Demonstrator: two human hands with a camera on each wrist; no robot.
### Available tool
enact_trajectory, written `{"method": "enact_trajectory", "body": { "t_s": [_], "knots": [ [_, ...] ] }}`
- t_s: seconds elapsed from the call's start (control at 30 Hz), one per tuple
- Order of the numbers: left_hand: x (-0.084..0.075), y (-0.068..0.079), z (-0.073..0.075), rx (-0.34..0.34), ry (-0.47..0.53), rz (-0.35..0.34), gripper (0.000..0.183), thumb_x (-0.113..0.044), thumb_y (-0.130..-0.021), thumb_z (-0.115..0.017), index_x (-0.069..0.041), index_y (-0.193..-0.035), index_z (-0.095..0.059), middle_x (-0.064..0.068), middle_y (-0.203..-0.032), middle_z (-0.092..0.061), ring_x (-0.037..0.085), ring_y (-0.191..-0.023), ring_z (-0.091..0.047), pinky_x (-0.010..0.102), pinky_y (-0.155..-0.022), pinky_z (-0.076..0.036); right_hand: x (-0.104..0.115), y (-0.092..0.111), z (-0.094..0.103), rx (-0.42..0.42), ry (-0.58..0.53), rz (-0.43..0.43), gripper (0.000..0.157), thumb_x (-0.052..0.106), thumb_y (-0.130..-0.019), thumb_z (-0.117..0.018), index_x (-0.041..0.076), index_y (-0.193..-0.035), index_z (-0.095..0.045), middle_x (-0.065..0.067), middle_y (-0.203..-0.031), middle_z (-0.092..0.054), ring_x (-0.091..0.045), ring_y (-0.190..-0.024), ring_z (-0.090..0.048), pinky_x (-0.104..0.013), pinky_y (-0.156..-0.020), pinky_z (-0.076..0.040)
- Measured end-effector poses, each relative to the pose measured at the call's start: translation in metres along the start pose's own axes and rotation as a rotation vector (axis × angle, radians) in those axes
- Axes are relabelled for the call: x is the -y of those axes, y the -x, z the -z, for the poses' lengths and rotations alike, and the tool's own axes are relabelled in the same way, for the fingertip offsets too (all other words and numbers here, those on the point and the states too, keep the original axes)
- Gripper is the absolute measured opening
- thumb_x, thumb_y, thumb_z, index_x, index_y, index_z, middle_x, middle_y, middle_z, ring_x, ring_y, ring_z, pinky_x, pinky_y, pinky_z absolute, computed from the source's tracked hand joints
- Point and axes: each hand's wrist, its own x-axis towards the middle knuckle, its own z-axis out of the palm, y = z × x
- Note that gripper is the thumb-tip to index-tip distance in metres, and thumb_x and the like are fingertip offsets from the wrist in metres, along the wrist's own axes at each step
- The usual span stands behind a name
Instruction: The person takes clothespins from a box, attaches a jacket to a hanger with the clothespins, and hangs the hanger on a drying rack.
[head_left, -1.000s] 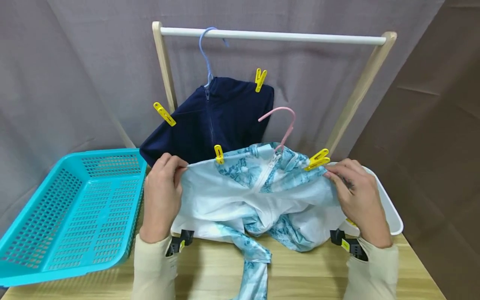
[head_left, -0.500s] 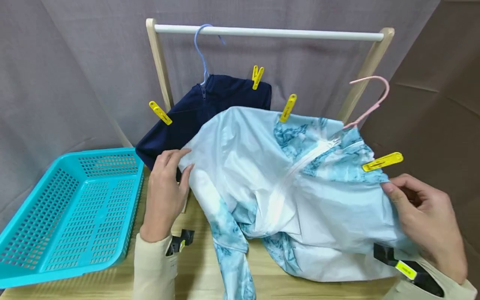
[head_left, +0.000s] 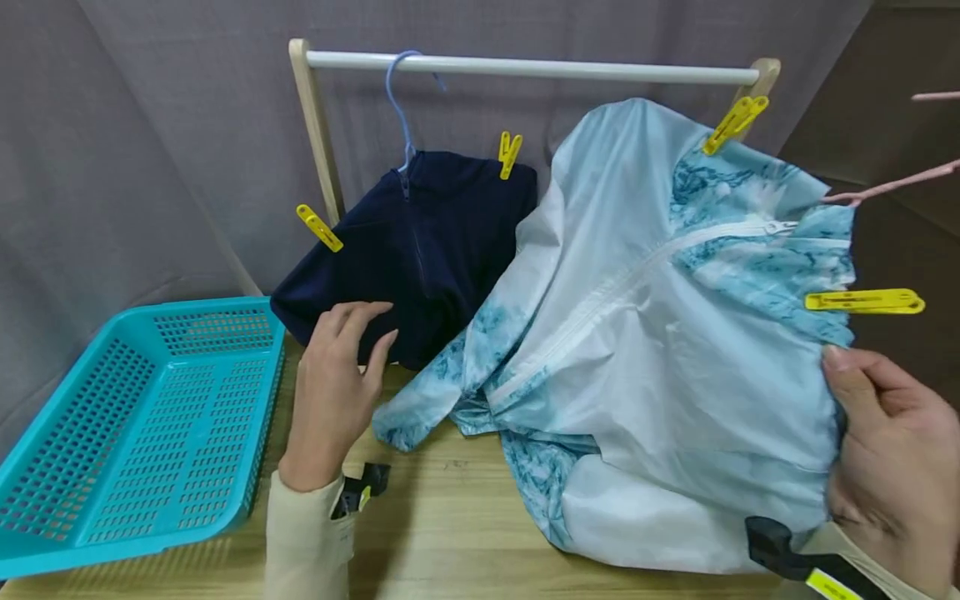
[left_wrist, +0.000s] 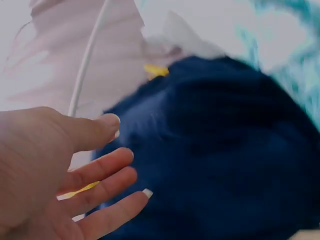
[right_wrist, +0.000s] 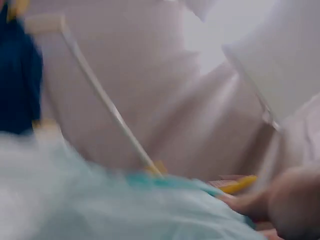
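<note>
In the head view my right hand (head_left: pixel 896 450) pinches the shoulder edge of a light blue and white zip-up jacket (head_left: pixel 645 333), just below a yellow clothespin (head_left: pixel 865 301). A second yellow clothespin (head_left: pixel 736 126) clips the jacket's other shoulder. The pink hanger (head_left: pixel 892 181) sticks out at its collar, its hook cut off by the frame edge. My left hand (head_left: pixel 337 383) is raised with fingers spread and holds nothing. It overlaps the dark navy zip garment (head_left: pixel 442 242), which hangs from a blue hanger (head_left: pixel 402 108); the left wrist view shows the navy cloth (left_wrist: pixel 215 150) beyond the fingertips.
A drying rack with a white rod (head_left: pixel 540 68) and wooden posts stands at the back. On the left sits a turquoise perforated basket (head_left: pixel 258 417). The wooden tabletop (head_left: pixel 442 517) shows in front. Two yellow clothespins, one a left clip (head_left: pixel 319 228), grip the navy garment.
My right hand has carried the jacket to the right and turned it sideways, its hanger swinging to the right edge. My left hand has let go of the jacket and stayed near its place.
</note>
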Motion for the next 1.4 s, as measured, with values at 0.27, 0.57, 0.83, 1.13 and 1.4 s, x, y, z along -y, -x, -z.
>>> {"method": "enact_trajectory", "body": {
  "t_s": [0.27, 0.57, 0.83, 1.13, 1.4],
  "knots": [
    [-0.085, 0.017, -0.005, 0.243, 0.309, -0.23, 0.02, -0.031, -0.098, -0.068, -0.014, -0.108, -0.072, -0.004, -0.097, -0.067, 0.006, -0.083, -0.063, 0.018, -0.073, -0.053, -0.022, 0.076, -0.093, 0.482, -0.256, 0.086, 0.002, 0.001, -0.1, -0.06, 0.001, -0.101, -0.058, -0.002, -0.085, -0.058, -0.009, -0.066, -0.056, -0.019, -0.052, -0.047],
    [-0.117, 0.03, -0.008, 0.221, 0.147, -0.079, 0.015, -0.021, -0.091, -0.077, -0.013, -0.08, -0.07, -0.006, -0.069, -0.051, 0.005, -0.057, -0.047, 0.019, -0.054, -0.037, -0.056, 0.094, -0.129, 0.814, -0.045, 0.171, 0.017, -0.002, -0.097, -0.063, 0.003, -0.107, -0.05, 0.003, -0.074, -0.059, -0.01, -0.048, -0.053, -0.025, -0.047, -0.047],
    [-0.084, 0.015, -0.016, -0.153, 0.054, -0.075, 0.016, -0.004, -0.088, -0.076, -0.003, -0.073, -0.074, 0.002, -0.063, -0.037, 0.017, -0.053, -0.041, 0.027, -0.052, -0.036, -0.066, 0.081, -0.129, 0.855, 0.188, 0.354, 0.032, 0.008, -0.102, -0.061, 0.006, -0.132, -0.053, -0.006, -0.108, -0.057, -0.015, -0.047, -0.044, -0.03, -0.047, -0.045],
    [-0.063, -0.046, 0.009, -0.392, 0.074, -0.178, 0.014, -0.007, -0.092, -0.072, 0.004, -0.087, -0.078, 0.011, -0.067, -0.041, 0.026, -0.06, -0.04, 0.037, -0.058, -0.034, -0.069, 0.063, -0.119, 0.658, 0.365, 0.578, 0.043, 0.012, -0.098, -0.068, 0.01, -0.139, -0.056, -0.012, -0.122, -0.058, -0.017, -0.091, -0.059, -0.019, -0.071, -0.049],
    [-0.05, -0.124, 0.016, -0.383, 0.143, -0.209, 0.018, -0.01, -0.093, -0.072, 0.002, -0.084, -0.081, 0.014, -0.063, -0.042, 0.027, -0.055, -0.043, 0.026, -0.058, -0.029, -0.097, 0.024, -0.112, 0.666, 0.695, 0.749, 0.072, 0.035, -0.102, -0.061, 0.033, -0.163, -0.022, -0.005, -0.173, -0.008, -0.035, -0.159, -0.01, -0.068, -0.115, -0.021]
  ]
}}
